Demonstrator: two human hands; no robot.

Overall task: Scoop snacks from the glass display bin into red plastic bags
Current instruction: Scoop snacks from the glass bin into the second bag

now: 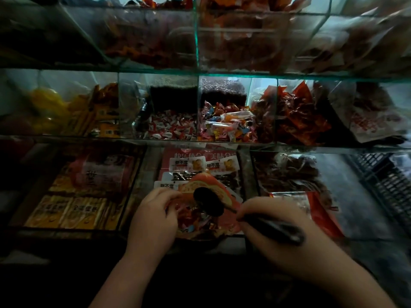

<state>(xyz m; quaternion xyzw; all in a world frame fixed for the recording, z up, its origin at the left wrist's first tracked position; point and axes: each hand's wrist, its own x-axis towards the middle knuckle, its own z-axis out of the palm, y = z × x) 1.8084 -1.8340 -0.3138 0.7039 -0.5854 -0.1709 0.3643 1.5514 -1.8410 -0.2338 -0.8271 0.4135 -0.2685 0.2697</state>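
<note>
A red plastic bag (220, 192) is held open low in the middle of the head view, with wrapped snacks (195, 221) showing inside it. My left hand (153, 216) grips the bag's left rim. My right hand (273, 232) grips the dark handle of a black scoop (208, 202), whose bowl sits over the bag's mouth. Behind, on the middle shelf, glass bins hold wrapped candies: a red-and-white lot (171, 127) and a mixed-colour lot (226, 125).
Glass dividers and shelf edges (200, 141) run across just above my hands. Packaged snack packs (200, 165) lie under the bag. Orange packets (73, 210) fill the lower left bin; a red and clear bag (311, 207) lies at lower right. A dark crate (387, 181) stands far right.
</note>
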